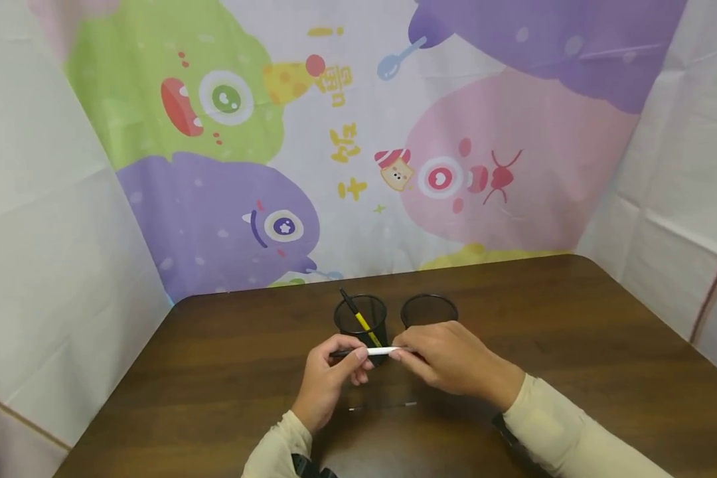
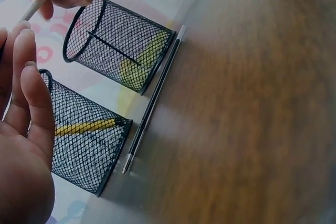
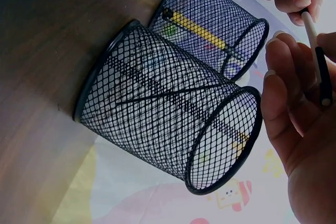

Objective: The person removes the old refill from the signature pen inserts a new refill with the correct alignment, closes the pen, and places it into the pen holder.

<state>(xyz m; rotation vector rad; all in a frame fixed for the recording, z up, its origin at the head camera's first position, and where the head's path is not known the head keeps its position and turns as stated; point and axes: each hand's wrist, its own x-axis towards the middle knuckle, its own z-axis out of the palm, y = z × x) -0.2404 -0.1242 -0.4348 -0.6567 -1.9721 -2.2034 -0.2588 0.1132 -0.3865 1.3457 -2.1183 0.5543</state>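
Note:
Both hands hold a black-and-white pen (image 1: 380, 351) level between them, in front of two black mesh cups. My left hand (image 1: 332, 377) pinches its black left part between thumb and fingers. On the other side, my right hand (image 1: 454, 358) grips the right end, mostly hidden by the fingers in the head view. The right wrist view shows a black section with a pale end (image 3: 324, 77) lying along the right hand. A slim pen refill (image 2: 156, 95) with a metal tip lies on the table near the cup bases.
The left mesh cup (image 1: 336, 317) contains a yellow-and-black pen (image 1: 362, 321) leaning on its rim. Close to its right stands the second mesh cup (image 3: 157, 103). A brown wooden table (image 1: 215, 378) carries everything, with a cartoon-printed cloth (image 1: 346, 232) behind it.

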